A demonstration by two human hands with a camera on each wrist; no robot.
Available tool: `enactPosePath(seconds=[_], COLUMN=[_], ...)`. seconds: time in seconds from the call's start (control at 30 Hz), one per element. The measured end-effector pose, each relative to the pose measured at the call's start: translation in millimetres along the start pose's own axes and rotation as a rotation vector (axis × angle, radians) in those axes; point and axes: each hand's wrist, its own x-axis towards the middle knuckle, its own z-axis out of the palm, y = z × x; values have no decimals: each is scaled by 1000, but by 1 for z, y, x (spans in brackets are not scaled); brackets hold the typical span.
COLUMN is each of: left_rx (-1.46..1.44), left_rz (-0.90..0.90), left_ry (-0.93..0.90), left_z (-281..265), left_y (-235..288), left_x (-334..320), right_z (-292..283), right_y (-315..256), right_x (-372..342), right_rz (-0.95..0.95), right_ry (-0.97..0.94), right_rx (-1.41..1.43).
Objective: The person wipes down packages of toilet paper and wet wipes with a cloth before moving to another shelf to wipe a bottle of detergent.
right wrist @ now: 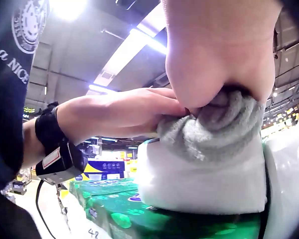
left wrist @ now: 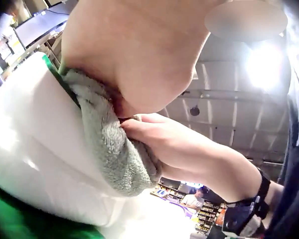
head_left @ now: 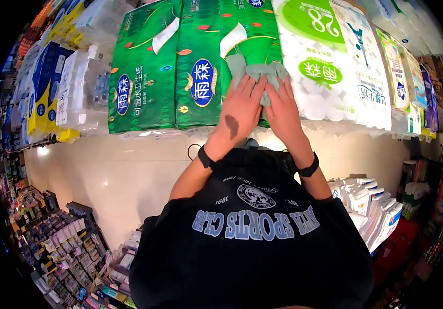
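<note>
Black T-shirt [head_left: 255, 242] was the closest thing to the head cam, with its big pale club lettering and a round badge, taking up most of the lower view. Past it I had both arms reaching out to the stacked packs, each with a dark band at the wrist.

So the left hand [head_left: 240, 105] had its fingers bent over the grey-green cloth [head_left: 258, 74], gripping some of the bunched fabric. Can't tell you exactly where that thumb sat, tbh. Right hand [head_left: 285, 110] was right beside it, partly closed, pinching the other side of the same fuzzy bundle between thumb and fingers. Neither one was wide open, and the fingertips of the two hands were really close together.

The cloth itself was rumpled, on the near part of a green pack [head_left: 255, 46], close to where that met the white pack [head_left: 329, 92] on the right. One loose bit stuck out beyond the left fingers. Another green pack [head_left: 201, 67] was just to the left, with one more green pack [head_left: 144, 77] beyond it.

Way off to the left were blue-and-yellow packs [head_left: 44, 87], and a pale tiled floor [head_left: 103, 165] showed below the stack. Left wrist view also caught a bright ceiling light [left wrist: 264, 67].
</note>
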Motion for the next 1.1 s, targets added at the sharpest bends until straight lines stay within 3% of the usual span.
enactPosePath(seconds=[0.13, 0.33, 0.53, 0.7, 0.93, 1.07, 1.1], left_rx=[-84, 4, 54, -15, -66, -83, -45], left_rz=[-55, -123, -159, -39, -94, -160, -98], left_ry=[-48, 40, -19, -15, -81, -60, 21], left_z=[-12, -15, 0, 1, -24, -34, -30], left_y=[-5, -23, -21, 0, -13, -29, -33], left_x=[-21, -8, 28, 16, -21, -8, -2], right_z=[-4, 12, 9, -11, 3, 10, 12], right_y=[-14, -15, 0, 0, -22, -26, -24], right_x=[3, 42, 44, 11, 9, 36, 41], right_rz=[-104, -223, -71, -15, -167, -207, -200], right_ry=[-41, -20, 51, 10, -12, -20, -14], right_rx=[-61, 39, -8, -43, -36, 31, 27])
